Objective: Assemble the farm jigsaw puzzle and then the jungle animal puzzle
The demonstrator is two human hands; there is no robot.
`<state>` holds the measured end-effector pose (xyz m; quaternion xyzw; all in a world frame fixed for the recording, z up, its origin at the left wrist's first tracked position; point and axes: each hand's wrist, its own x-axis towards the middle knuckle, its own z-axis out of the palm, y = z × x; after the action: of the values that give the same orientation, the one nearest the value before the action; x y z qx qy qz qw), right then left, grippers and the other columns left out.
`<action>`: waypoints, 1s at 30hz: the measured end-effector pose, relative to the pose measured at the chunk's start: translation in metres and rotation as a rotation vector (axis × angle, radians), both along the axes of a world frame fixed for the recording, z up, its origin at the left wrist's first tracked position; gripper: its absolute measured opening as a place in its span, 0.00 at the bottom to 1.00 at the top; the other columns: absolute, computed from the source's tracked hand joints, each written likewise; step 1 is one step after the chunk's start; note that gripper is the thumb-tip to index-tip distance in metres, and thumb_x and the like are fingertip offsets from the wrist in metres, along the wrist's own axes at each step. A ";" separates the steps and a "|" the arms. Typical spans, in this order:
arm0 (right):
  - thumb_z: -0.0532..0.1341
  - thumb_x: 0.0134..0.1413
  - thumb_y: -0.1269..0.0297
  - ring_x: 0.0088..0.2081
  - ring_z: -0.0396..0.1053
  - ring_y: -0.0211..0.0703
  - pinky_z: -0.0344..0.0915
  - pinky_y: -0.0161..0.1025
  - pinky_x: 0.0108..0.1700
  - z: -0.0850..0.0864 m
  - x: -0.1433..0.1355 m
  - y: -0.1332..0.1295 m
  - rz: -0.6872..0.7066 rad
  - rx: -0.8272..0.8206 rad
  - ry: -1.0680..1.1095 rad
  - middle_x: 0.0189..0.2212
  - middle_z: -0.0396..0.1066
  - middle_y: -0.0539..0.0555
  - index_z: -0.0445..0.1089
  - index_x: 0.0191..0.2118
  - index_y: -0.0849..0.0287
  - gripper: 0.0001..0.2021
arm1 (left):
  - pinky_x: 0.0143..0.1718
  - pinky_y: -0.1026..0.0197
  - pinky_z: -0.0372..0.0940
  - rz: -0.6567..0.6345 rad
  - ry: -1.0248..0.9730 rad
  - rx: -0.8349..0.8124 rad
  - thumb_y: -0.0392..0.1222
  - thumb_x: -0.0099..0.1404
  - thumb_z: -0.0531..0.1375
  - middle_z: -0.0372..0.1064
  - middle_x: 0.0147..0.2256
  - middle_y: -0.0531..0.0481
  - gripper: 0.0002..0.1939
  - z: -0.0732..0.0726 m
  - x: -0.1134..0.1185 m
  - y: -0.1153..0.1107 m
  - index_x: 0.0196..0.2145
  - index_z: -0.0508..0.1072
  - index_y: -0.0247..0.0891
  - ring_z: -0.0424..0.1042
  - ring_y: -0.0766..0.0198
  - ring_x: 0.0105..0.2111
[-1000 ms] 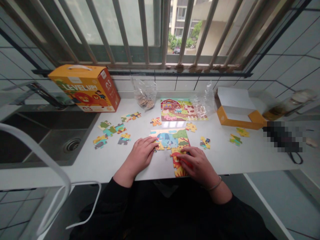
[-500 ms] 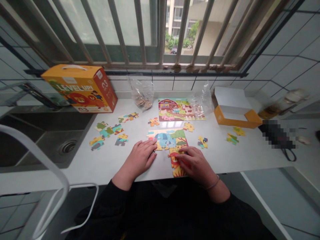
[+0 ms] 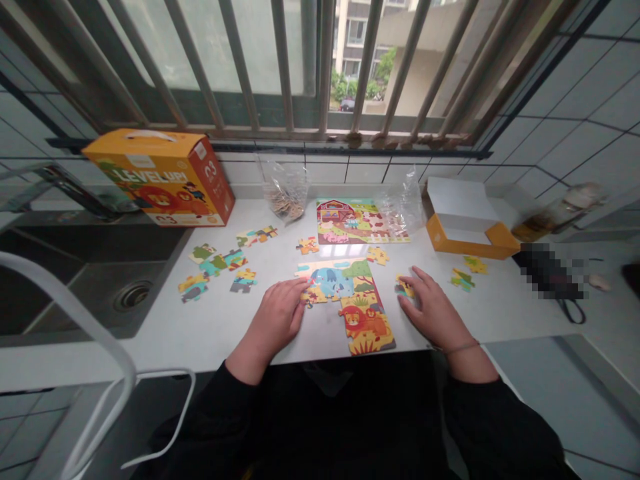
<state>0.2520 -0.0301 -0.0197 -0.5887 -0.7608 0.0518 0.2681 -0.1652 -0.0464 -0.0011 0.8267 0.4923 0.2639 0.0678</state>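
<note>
A partly joined jigsaw puzzle [image 3: 367, 320] lies before me, with elephants and a tree on top and lions at its lower right. My left hand [image 3: 280, 303] rests flat at the puzzle's left edge, fingertips touching it. To the right of the puzzle, my right hand [image 3: 430, 310] has its thumb and fingers apart. It reaches over a loose puzzle piece [image 3: 403, 287], which the fingers partly cover; whether they touch it I cannot tell. An orange puzzle piece [image 3: 307, 245] and a yellow puzzle piece [image 3: 379, 255] lie just beyond the puzzle.
Several loose pieces [image 3: 217, 262] are spread at the left, near the sink [image 3: 95, 280]. Behind stand an orange box [image 3: 160, 180], a bag of pieces [image 3: 286, 193], a farm picture [image 3: 345, 223] and an open carton [image 3: 470, 233]. More pieces [image 3: 463, 280] lie at the right.
My right hand has left the lion section and moved right to the loose piece, uncovering the lions. My left hand has stayed almost in place at the puzzle's left edge.
</note>
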 end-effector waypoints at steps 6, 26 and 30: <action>0.62 0.71 0.49 0.65 0.74 0.64 0.69 0.65 0.70 -0.006 0.033 0.007 0.065 -0.086 0.014 0.62 0.77 0.67 0.78 0.59 0.56 0.21 | 0.60 0.40 0.71 0.196 -0.055 -0.034 0.30 0.73 0.54 0.80 0.53 0.39 0.18 -0.006 -0.005 0.007 0.55 0.76 0.40 0.77 0.46 0.54; 0.66 0.71 0.46 0.40 0.77 0.48 0.80 0.52 0.52 0.017 0.009 -0.017 -0.046 0.024 0.286 0.52 0.74 0.61 0.82 0.54 0.54 0.19 | 0.60 0.40 0.69 0.177 -0.003 -0.034 0.34 0.74 0.56 0.79 0.55 0.39 0.14 -0.005 -0.003 0.003 0.53 0.75 0.41 0.76 0.45 0.56; 0.66 0.72 0.50 0.39 0.78 0.45 0.81 0.46 0.46 0.027 -0.031 -0.019 0.044 -0.056 0.442 0.52 0.76 0.60 0.82 0.54 0.53 0.15 | 0.59 0.40 0.69 0.179 -0.011 -0.016 0.33 0.73 0.56 0.79 0.54 0.39 0.15 -0.007 -0.003 0.004 0.53 0.76 0.42 0.76 0.45 0.55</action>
<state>0.2207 -0.0495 0.0073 -0.5537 -0.6943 0.2065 0.4107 -0.1682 -0.0426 -0.0081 0.7774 0.5659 0.2695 0.0529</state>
